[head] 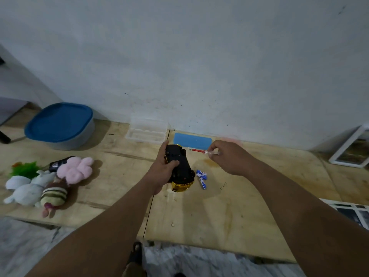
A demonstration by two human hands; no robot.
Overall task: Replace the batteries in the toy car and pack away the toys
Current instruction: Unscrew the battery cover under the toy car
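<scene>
Head view, left hand (162,169) grip around upturned toy car (180,170), right hand (229,156) pinching screwdriver (201,151), battery (202,176) labels unreadable

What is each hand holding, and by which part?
Left hand grips the toy car round its upturned body; right hand pinches the screwdriver by its clear handle.

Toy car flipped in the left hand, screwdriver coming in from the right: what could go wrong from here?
1. The left hand grips the toy car off the boards, so the screwdriver in the right hand may slip off a screw.
2. The loose batteries lie right beside the car; a bump could send them rolling across the plywood.
</scene>
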